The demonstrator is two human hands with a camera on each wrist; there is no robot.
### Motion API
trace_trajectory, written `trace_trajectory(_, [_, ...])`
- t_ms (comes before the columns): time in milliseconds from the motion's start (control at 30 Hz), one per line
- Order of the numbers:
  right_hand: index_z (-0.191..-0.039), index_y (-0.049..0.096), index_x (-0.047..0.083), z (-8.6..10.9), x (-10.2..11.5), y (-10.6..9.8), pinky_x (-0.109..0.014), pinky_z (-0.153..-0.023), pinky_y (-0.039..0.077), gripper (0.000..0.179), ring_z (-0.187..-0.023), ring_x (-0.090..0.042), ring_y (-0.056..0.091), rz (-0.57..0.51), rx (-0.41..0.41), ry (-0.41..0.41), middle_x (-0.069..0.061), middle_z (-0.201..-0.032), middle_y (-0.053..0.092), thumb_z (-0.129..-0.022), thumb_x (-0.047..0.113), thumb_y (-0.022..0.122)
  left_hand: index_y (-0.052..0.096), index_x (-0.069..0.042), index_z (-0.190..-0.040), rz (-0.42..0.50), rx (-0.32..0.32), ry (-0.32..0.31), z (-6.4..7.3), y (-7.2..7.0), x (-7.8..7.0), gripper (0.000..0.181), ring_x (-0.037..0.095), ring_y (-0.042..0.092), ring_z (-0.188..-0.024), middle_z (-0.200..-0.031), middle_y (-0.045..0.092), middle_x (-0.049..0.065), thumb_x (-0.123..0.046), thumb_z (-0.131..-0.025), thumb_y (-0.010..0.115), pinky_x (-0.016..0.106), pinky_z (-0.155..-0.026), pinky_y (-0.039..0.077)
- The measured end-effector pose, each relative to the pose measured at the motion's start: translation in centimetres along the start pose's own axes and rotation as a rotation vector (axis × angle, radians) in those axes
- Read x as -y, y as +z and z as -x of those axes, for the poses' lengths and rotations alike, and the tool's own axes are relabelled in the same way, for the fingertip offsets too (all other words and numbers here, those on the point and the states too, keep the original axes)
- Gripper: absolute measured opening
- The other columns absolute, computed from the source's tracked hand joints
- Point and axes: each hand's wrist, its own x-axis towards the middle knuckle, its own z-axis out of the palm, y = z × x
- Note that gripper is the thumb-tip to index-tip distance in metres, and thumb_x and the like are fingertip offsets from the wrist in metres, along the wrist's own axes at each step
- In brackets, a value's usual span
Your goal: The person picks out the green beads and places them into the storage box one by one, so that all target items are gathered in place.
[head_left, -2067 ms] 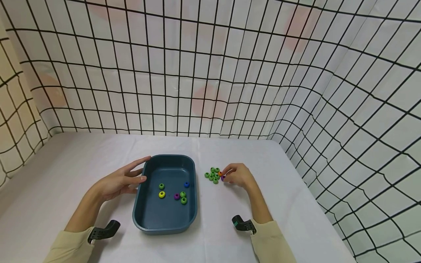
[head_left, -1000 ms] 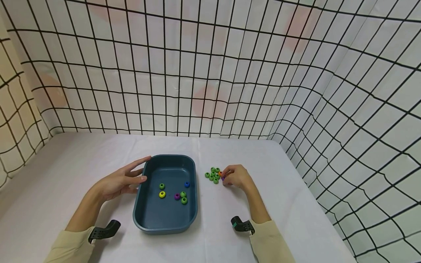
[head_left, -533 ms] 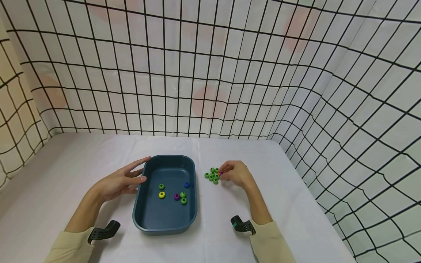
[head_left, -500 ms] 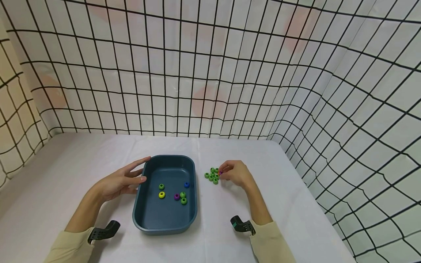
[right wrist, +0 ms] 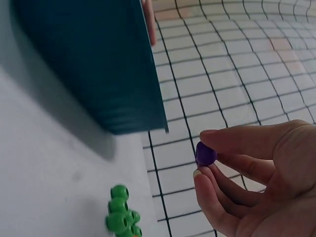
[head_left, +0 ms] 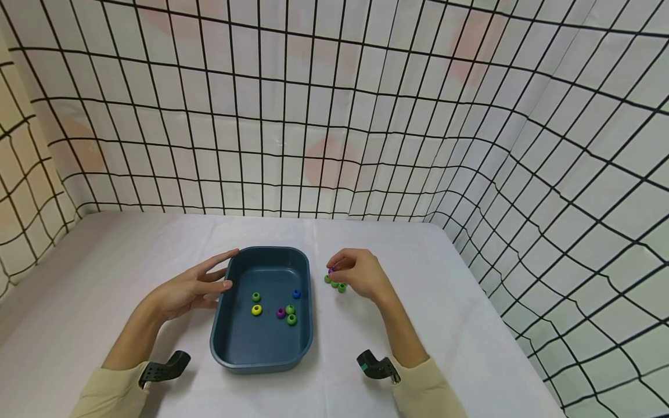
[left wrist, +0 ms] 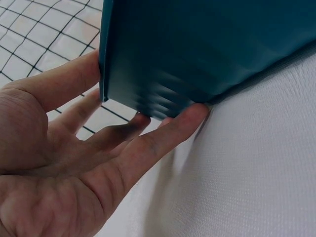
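My right hand pinches a purple bead between thumb and fingertips, lifted over the pile of green beads. In the right wrist view the green beads lie clustered below the hand, with a bit of orange at the frame's bottom. My left hand rests against the left side of a blue-teal tray; in the left wrist view its extended fingers touch the tray's outer wall. Inside the tray lie several beads: a yellow bead, a blue bead, a purple bead and green ones.
A white cloth covers the table. Black netting over a white backing rises behind the table and along both sides. A black wrist mount sticks out from the right sleeve, another black mount from the left.
My right hand has picked the purple bead from the right edge of the pile, raised it and moved left over the green beads. The left hand and tray stay in place.
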Motion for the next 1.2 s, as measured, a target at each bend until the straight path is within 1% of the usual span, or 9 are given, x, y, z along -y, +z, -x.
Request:
trace_trajectory(167, [-0.102, 0.076, 0.013, 0.6, 1.3, 1.2, -0.034, -0.074, 0.057, 0.015, -0.085, -0.017, 0.068, -0.041, 0.050, -0.044, 0.000, -0.094, 0.074, -0.087, 0.013, 0.079, 0.011, -0.025, -0.164, -0.003, -0.003, -0.003, 0.0, 0.0, 0.0, 0.080, 0.057, 0.028, -0.145, -0.168, 0.001, 0.028, -0.016, -0.102, 0.061, 0.058, -0.099, 0.052])
trace_trajectory(300, [-0.099, 0.077, 0.014, 1.0, 2.1, 1.9, -0.034, -0.073, 0.054, 0.013, -0.084, -0.017, 0.066, -0.040, 0.090, -0.082, 0.001, -0.093, 0.074, -0.086, 0.013, 0.080, 0.012, -0.025, -0.164, -0.006, -0.005, -0.005, 0.0, 0.0, 0.0, 0.080, 0.057, 0.030, -0.144, -0.168, 0.002, 0.028, -0.016, -0.102, 0.060, 0.058, -0.099, 0.053])
trace_trajectory(400, [-0.099, 0.077, 0.012, 1.2, 2.4, 2.5, -0.034, -0.070, 0.052, 0.013, -0.081, -0.016, 0.065, -0.040, 0.120, -0.112, 0.001, -0.092, 0.073, -0.086, 0.012, 0.079, 0.011, -0.024, -0.164, -0.018, 0.001, 0.000, 0.1, 0.0, 0.0, 0.080, 0.058, 0.030, -0.144, -0.168, 0.002, 0.029, -0.017, -0.102, 0.060, 0.058, -0.099, 0.053])
trace_trajectory(567, [-0.101, 0.076, 0.008, 1.3, 2.8, 3.4, -0.032, -0.069, 0.053, 0.015, -0.079, -0.014, 0.066, -0.039, 0.154, -0.131, 0.000, -0.092, 0.073, -0.086, 0.011, 0.079, 0.010, -0.025, -0.164, -0.025, 0.000, 0.000, 0.1, 0.0, -0.1, 0.080, 0.058, 0.029, -0.144, -0.167, 0.002, 0.030, -0.018, -0.103, 0.060, 0.059, -0.099, 0.052])
trace_trajectory(767, [-0.100, 0.076, 0.008, 1.4, 2.8, 4.2, -0.031, -0.069, 0.053, 0.015, -0.079, -0.013, 0.066, -0.021, 0.139, -0.141, 0.001, -0.089, 0.072, -0.086, 0.010, 0.080, 0.011, -0.026, -0.164, -0.019, 0.000, -0.001, 0.1, 0.1, 0.0, 0.080, 0.058, 0.028, -0.145, -0.168, 0.001, 0.029, -0.017, -0.102, 0.060, 0.060, -0.099, 0.051])
trace_trajectory(933, [-0.100, 0.075, 0.005, 1.4, 2.7, 4.7, -0.028, -0.068, 0.055, 0.015, -0.079, -0.013, 0.064, -0.039, 0.133, -0.165, -0.002, -0.089, 0.070, -0.086, 0.008, 0.078, 0.009, -0.024, -0.165, -0.019, 0.008, 0.011, 0.2, 0.1, -0.2, 0.081, 0.059, 0.026, -0.145, -0.167, 0.000, 0.030, -0.017, -0.103, 0.060, 0.061, -0.099, 0.051])
trace_trajectory(1200, [-0.100, 0.075, 0.005, 1.1, 2.4, 5.3, -0.027, -0.066, 0.054, 0.016, -0.078, -0.012, 0.064, -0.033, 0.105, -0.156, -0.001, -0.088, 0.069, -0.086, 0.009, 0.079, 0.008, -0.024, -0.165, -0.012, 0.009, 0.019, 0.2, 0.2, -0.4, 0.081, 0.058, 0.029, -0.144, -0.168, 0.001, 0.029, -0.017, -0.102, 0.060, 0.060, -0.098, 0.052])
